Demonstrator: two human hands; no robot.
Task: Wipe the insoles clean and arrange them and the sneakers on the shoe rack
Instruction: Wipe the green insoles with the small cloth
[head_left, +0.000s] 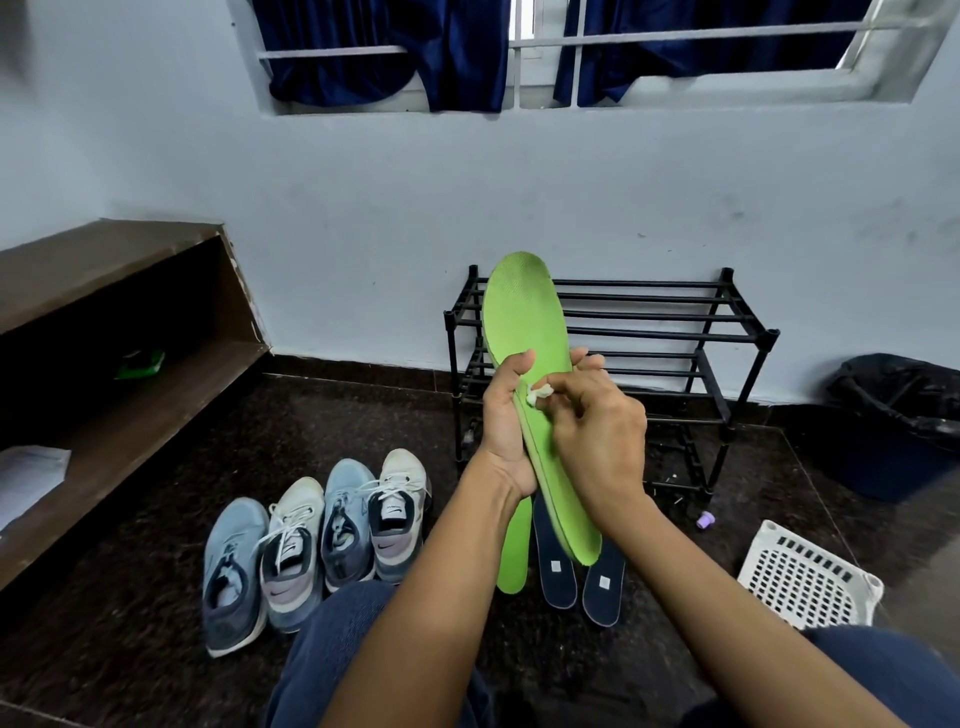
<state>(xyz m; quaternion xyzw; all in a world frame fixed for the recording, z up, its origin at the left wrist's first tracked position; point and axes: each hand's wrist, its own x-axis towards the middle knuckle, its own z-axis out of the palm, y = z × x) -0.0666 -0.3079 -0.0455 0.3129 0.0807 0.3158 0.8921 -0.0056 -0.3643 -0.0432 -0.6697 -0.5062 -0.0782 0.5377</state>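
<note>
Hands: left hand (506, 421) grips green insole (522, 317) at mid-length, held upright before the black shoe rack (665, 333); right hand (605, 431) pinches a white wad (537, 393) against its face. Floor (156, 597): second green insole (514, 551), two navy insoles (556, 566), four sneakers (317, 540) in a row at left, white basket (810, 577) at right.

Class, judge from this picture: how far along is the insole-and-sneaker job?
Done: nothing; the shoe rack shows no shoe or insole. In hand: the left hand holds a green insole while the right hand presses a white wad on it. Left: the second green insole, two navy insoles and four sneakers, on the floor.
</note>
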